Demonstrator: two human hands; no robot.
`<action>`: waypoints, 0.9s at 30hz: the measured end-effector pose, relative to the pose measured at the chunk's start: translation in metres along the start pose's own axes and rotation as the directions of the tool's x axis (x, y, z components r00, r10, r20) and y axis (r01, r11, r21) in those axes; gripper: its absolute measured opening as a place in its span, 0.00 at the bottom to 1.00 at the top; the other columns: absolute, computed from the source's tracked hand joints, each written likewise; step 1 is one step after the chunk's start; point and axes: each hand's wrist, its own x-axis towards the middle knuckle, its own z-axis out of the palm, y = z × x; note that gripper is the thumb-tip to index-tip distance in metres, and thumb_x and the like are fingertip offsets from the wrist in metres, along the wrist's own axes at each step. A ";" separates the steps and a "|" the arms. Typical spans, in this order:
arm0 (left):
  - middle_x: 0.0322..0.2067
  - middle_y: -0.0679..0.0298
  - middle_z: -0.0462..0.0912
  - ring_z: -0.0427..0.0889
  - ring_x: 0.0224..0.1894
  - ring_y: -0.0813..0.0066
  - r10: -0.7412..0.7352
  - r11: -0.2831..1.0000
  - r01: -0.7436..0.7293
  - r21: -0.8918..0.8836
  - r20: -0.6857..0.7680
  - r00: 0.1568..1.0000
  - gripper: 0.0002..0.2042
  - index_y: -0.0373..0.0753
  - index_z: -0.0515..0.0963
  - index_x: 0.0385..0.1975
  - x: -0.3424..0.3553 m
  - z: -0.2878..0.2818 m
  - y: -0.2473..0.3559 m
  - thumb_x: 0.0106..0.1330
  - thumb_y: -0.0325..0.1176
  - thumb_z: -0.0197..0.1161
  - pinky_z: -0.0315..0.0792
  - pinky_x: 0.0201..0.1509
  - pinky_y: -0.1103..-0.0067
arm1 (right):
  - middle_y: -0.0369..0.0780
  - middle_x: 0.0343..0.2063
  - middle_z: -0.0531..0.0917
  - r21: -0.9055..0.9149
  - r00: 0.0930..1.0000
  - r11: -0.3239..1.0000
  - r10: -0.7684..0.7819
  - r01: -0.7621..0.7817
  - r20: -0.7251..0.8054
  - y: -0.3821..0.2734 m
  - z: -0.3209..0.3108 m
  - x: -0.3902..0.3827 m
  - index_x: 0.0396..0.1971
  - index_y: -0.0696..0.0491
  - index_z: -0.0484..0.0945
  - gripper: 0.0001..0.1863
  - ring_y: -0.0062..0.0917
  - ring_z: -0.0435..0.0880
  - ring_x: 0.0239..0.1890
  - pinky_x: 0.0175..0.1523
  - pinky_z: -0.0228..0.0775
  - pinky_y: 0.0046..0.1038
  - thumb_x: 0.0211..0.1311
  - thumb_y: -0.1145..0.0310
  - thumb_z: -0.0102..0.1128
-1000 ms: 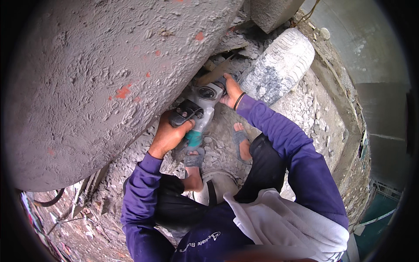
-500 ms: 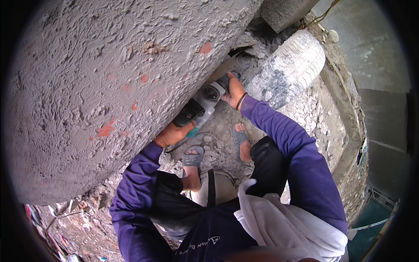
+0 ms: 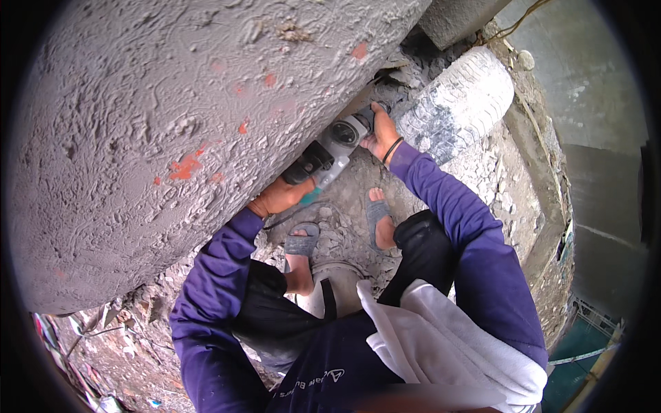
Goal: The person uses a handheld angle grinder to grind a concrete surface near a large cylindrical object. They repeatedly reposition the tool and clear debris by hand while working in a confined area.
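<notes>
A dusty grey rotary hammer (image 3: 337, 141) with black and teal parts lies along the foot of the rough grey wall (image 3: 158, 124). Its rear grip is wrapped by my left hand (image 3: 279, 196), close against the wall. Farther forward, my right hand (image 3: 382, 134) closes round the front end near the chuck. The tool's tip points away to the upper right, into broken rubble beneath the wall, where it cannot be made out.
A dust-covered tyre (image 3: 458, 103) lies right of the tool. Loose rubble (image 3: 344, 213) spreads round my sandalled feet. A concrete block (image 3: 451, 20) juts in at the far end, and a concrete ledge (image 3: 533, 165) runs along the right. A white cloth (image 3: 454, 337) hangs over my right side.
Both hands and the rotary hammer sit slightly farther right in the picture, as does the wall, with the view shifted a little. The grip of both hands is unchanged.
</notes>
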 end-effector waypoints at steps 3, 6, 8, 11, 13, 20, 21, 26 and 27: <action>0.33 0.60 0.88 0.84 0.36 0.75 0.007 1.000 -0.002 0.025 -0.193 0.981 0.13 0.33 0.83 0.44 -0.005 0.002 -0.007 0.63 0.31 0.72 0.79 0.45 0.70 | 0.42 0.47 0.87 -0.035 1.000 0.999 0.006 -0.007 -0.020 -0.004 0.008 -0.004 0.56 0.53 0.75 0.23 0.37 0.90 0.47 0.54 0.84 0.51 0.80 0.49 0.46; 0.32 0.59 0.88 0.84 0.35 0.73 -0.009 1.000 0.013 0.027 -0.169 0.986 0.13 0.33 0.83 0.44 -0.009 0.008 -0.027 0.63 0.31 0.72 0.79 0.45 0.70 | 0.42 0.46 0.87 -0.068 0.999 0.997 0.020 -0.023 -0.046 -0.004 0.008 -0.001 0.56 0.52 0.75 0.23 0.36 0.90 0.46 0.53 0.85 0.50 0.80 0.49 0.46; 0.32 0.60 0.88 0.85 0.34 0.71 0.004 1.000 -0.003 0.007 -0.125 0.992 0.13 0.33 0.83 0.44 -0.009 0.011 -0.030 0.62 0.31 0.72 0.79 0.44 0.71 | 0.42 0.46 0.87 -0.075 0.998 0.996 0.034 -0.038 -0.048 -0.001 0.003 0.003 0.55 0.52 0.76 0.23 0.37 0.90 0.45 0.53 0.85 0.49 0.79 0.49 0.46; 0.31 0.60 0.88 0.85 0.33 0.72 0.010 0.998 -0.005 0.059 -0.079 0.997 0.11 0.33 0.83 0.41 -0.014 0.016 -0.022 0.62 0.30 0.72 0.79 0.41 0.71 | 0.42 0.47 0.87 -0.068 0.997 0.996 0.060 -0.063 -0.043 0.004 -0.004 0.007 0.57 0.52 0.75 0.24 0.36 0.89 0.46 0.56 0.81 0.49 0.78 0.47 0.48; 0.30 0.60 0.88 0.85 0.32 0.74 -0.080 0.997 0.080 -0.003 -0.087 0.993 0.10 0.33 0.83 0.39 -0.015 0.021 -0.013 0.61 0.30 0.72 0.79 0.40 0.71 | 0.41 0.49 0.86 -0.028 0.996 0.996 0.082 -0.083 -0.038 0.005 -0.005 0.007 0.62 0.50 0.74 0.27 0.36 0.88 0.48 0.62 0.73 0.51 0.76 0.45 0.51; 0.28 0.59 0.87 0.85 0.30 0.72 -0.079 0.996 0.079 -0.033 0.017 0.997 0.09 0.34 0.83 0.37 -0.016 0.033 -0.006 0.61 0.30 0.72 0.78 0.37 0.71 | 0.41 0.45 0.87 -0.071 0.996 0.994 0.084 -0.087 -0.040 0.004 -0.016 0.003 0.54 0.51 0.77 0.24 0.35 0.88 0.47 0.55 0.80 0.48 0.76 0.45 0.49; 0.28 0.58 0.87 0.85 0.30 0.72 -0.076 0.997 0.076 -0.004 0.034 0.997 0.09 0.34 0.83 0.37 -0.015 0.034 -0.006 0.61 0.30 0.72 0.78 0.38 0.71 | 0.40 0.45 0.87 -0.052 0.996 0.995 0.083 -0.084 -0.031 0.004 -0.019 0.004 0.55 0.52 0.77 0.25 0.35 0.88 0.46 0.55 0.79 0.48 0.75 0.45 0.53; 0.29 0.57 0.87 0.85 0.30 0.68 -0.064 0.998 0.064 0.011 0.019 0.998 0.09 0.34 0.82 0.37 -0.013 0.034 -0.004 0.60 0.30 0.72 0.78 0.39 0.70 | 0.43 0.44 0.86 -0.130 0.995 0.991 0.009 -0.022 -0.099 0.001 -0.005 -0.014 0.52 0.57 0.78 0.26 0.33 0.89 0.43 0.52 0.79 0.44 0.67 0.50 0.70; 0.29 0.57 0.87 0.85 0.30 0.68 -0.068 0.998 0.068 0.002 0.008 0.998 0.09 0.34 0.82 0.38 -0.012 0.035 -0.004 0.60 0.30 0.72 0.78 0.39 0.70 | 0.43 0.43 0.86 -0.125 0.994 0.992 0.003 -0.017 -0.106 0.001 -0.006 -0.014 0.51 0.58 0.78 0.27 0.33 0.88 0.42 0.52 0.80 0.44 0.65 0.51 0.72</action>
